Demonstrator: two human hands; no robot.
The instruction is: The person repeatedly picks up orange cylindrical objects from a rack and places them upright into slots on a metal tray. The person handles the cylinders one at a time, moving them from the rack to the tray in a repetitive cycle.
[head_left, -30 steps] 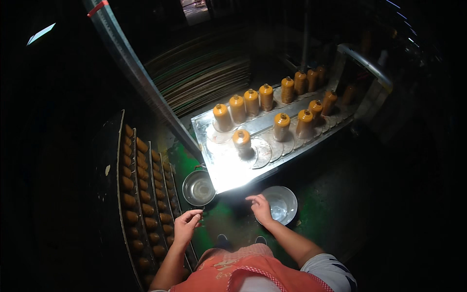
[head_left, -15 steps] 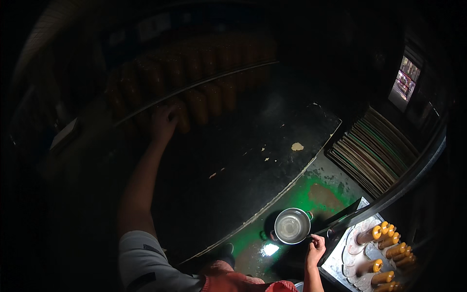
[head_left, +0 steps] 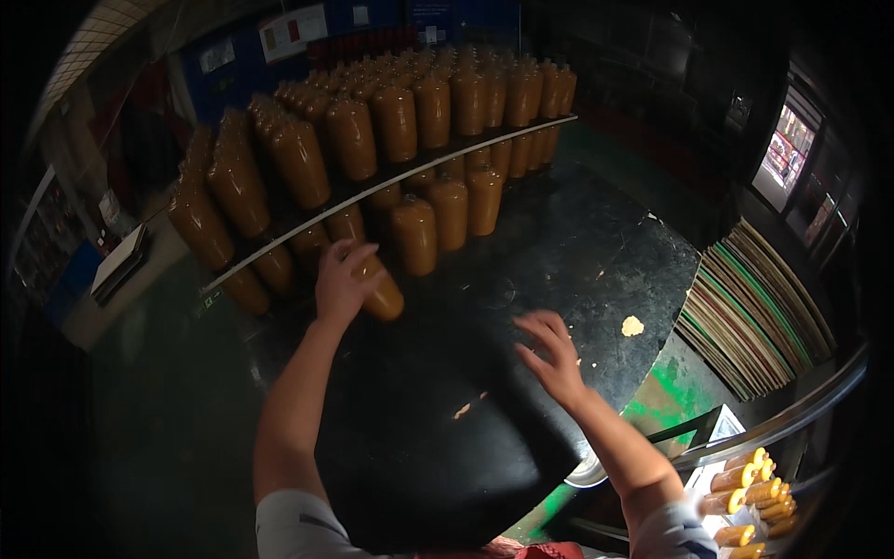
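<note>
My left hand [head_left: 345, 287] is at the front row of bottles on the black tabletop [head_left: 410, 401], its fingers around the side of a brown-filled bottle [head_left: 385, 300]. That bottle tilts, its base toward me, and the hand hides part of it. To its right stand several more brown-filled bottles [head_left: 415, 238], upright. Over the table's right half, my right hand [head_left: 551, 354] hangs with fingers apart and nothing in it. Shadow and slight blur soften both hands.
A board [head_left: 400, 177] above the front row carries many more brown bottles [head_left: 349, 140]. Stacked thin boards [head_left: 759, 312] stand at the right. Below them, a pale tray holds several orange-brown bottles [head_left: 731, 477]. A metal pot [head_left: 585, 473] shows partly past the table edge. Yellowish flakes [head_left: 632, 326] lie on the tabletop.
The view has brightened and shifted. My right hand has come from beside the metal pot to over the table. A bottle at my left hand now tilts out of the row.
</note>
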